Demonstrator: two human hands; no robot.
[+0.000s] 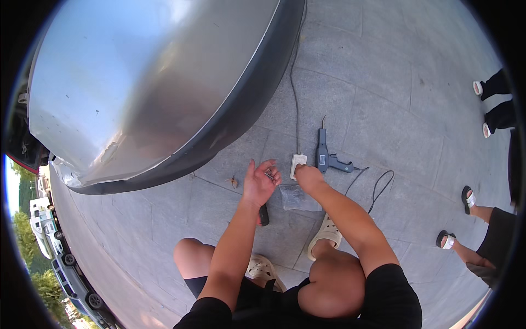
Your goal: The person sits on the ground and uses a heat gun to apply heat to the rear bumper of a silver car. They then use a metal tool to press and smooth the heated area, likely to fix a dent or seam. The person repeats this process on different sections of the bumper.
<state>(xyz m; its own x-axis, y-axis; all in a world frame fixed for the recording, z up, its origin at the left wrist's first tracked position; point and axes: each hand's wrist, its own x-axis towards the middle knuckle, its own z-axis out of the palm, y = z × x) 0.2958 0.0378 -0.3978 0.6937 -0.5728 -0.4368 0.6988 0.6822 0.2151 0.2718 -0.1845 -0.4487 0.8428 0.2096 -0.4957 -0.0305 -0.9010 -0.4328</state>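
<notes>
My left hand (261,184) is palm up, fingers curled over small metal pieces (269,175) whose kind is too small to tell. Beside it, my right hand (309,178) is closed, its fingertips at the lower end of a white power strip (297,162); whatever it grips is hidden. Just below both hands a clear plastic bag (299,199) lies on the paving. To the right of the strip rests a dark grey gun-shaped hot stapler (324,152) with a thin metal tip pointing away from me. Its black cord (376,189) loops to the right.
A silver car bumper (181,93) with a torn corner (112,145) fills the upper left. A black-and-red tool (263,215) lies below my left wrist, a dry leaf (234,181) left of it. People's feet (470,200) are at the right; parked vehicles (74,282) stand far left.
</notes>
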